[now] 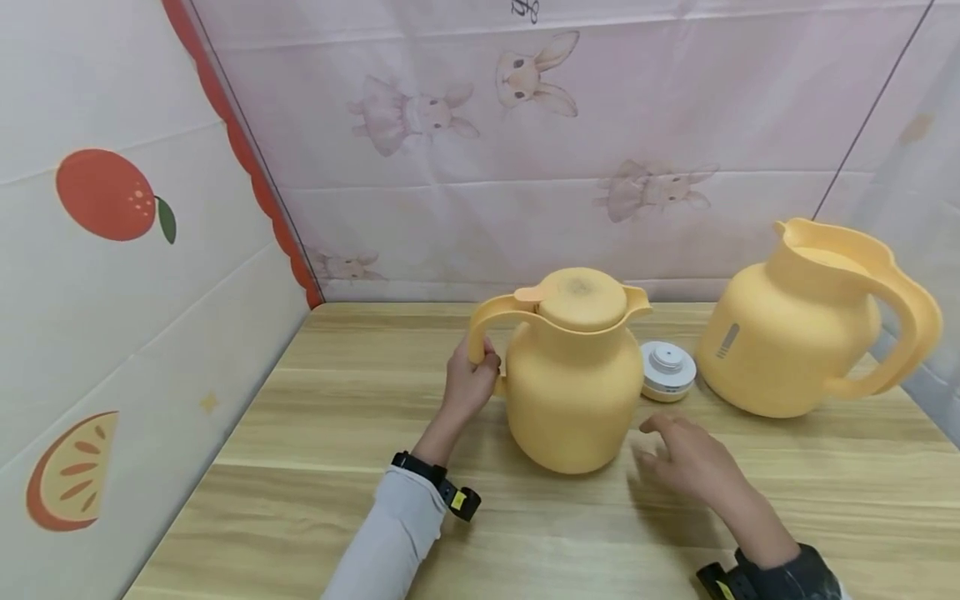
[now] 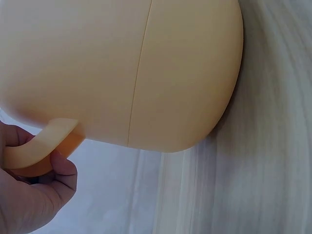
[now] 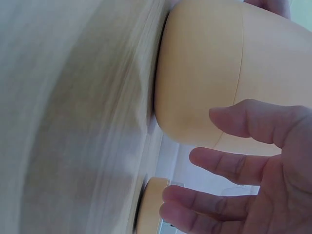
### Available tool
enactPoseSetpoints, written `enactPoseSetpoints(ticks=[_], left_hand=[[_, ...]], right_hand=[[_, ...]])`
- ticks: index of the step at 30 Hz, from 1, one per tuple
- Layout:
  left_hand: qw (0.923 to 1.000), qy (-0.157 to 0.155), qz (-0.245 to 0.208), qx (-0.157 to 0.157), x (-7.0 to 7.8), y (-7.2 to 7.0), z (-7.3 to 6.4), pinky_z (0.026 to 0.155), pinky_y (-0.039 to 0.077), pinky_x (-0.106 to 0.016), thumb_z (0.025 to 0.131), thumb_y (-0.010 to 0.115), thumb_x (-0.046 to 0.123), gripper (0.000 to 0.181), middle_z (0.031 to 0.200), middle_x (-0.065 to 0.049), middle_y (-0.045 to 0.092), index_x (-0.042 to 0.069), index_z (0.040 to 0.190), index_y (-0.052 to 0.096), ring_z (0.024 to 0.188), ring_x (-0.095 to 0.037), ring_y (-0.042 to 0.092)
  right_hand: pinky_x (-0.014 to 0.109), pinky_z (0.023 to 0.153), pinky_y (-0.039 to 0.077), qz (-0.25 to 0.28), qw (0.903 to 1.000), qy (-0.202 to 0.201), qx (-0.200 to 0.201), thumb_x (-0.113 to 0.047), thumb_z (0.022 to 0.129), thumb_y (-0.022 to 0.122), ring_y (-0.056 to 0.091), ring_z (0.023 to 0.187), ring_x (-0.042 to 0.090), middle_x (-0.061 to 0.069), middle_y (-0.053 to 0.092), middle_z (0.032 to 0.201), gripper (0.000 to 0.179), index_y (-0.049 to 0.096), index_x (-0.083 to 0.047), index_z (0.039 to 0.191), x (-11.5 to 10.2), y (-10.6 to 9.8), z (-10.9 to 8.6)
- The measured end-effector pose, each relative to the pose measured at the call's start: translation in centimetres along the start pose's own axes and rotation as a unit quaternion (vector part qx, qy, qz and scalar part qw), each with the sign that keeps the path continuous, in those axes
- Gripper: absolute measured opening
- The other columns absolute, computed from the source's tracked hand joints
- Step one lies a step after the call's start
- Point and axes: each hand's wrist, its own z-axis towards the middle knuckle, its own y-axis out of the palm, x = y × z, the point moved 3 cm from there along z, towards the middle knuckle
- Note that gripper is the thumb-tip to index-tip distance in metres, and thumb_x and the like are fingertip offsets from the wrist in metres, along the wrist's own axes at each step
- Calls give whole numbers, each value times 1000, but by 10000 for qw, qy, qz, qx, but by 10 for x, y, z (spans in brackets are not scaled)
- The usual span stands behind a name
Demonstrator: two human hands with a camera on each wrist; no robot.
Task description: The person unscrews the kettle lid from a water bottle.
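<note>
A yellow thermos jug [image 1: 573, 392] with its lid [image 1: 583, 298] on stands upright on the wooden table. Its handle points left, and my left hand [image 1: 471, 379] grips the lower part of that handle; the left wrist view shows the fingers curled round the handle [image 2: 36, 148]. To the right of the jug, my right hand [image 1: 693, 458] hovers over the table with nothing in it. In the right wrist view the right hand [image 3: 263, 161] has its fingers extended and apart, near the jug body [image 3: 204, 68]. A round white-and-yellow stopper [image 1: 667, 369] lies just behind it.
A second yellow jug [image 1: 787, 342] stands at the right, its handle toward the right edge and its top without a lid. The wooden table [image 1: 300, 483] meets a pink rabbit-print cloth [image 1: 450, 217] at the back and a white fruit-print wall [image 1: 150, 333] at the left.
</note>
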Motion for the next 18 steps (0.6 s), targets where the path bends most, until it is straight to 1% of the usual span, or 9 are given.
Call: enactPoseSetpoints(ticks=[7, 10, 15, 18], left_hand=[[9998, 180, -54, -99, 4, 0, -11, 50, 39, -29, 77, 47, -5, 10, 67, -6, 51, 5, 78, 48, 57, -18, 47], [9997, 231, -29, -110, 6, -1, -15, 50, 39, -29, 76, 47, -7, 11, 67, -6, 51, 4, 79, 49, 58, -18, 48], [9997, 160, -38, -158, 8, -1, -18, 49, 37, -27, 78, 47, -10, 10, 67, -7, 50, 0, 80, 49, 57, -15, 46], [9999, 72, -9, -141, 9, 0, -18, 50, 36, -26, 78, 47, -11, 9, 67, -9, 50, -3, 81, 48, 56, -15, 45]], right_hand=[[51, 69, 46, -81, 9998, 114, -152, -22, 82, 67, 57, 88, 35, 16, 62, 95, 37, 59, 1, 110, 3, 0, -6], [51, 68, 46, -83, 9998, 118, -161, -22, 82, 68, 57, 87, 35, 15, 61, 95, 37, 59, 1, 110, 3, -1, -6], [51, 67, 46, -86, 9998, 105, -163, -21, 82, 68, 57, 87, 35, 16, 61, 95, 38, 59, 0, 111, 4, -3, -7], [53, 70, 46, -56, 9999, 68, -120, -21, 81, 68, 56, 91, 39, 20, 61, 98, 39, 59, 1, 112, 4, -5, -7]])
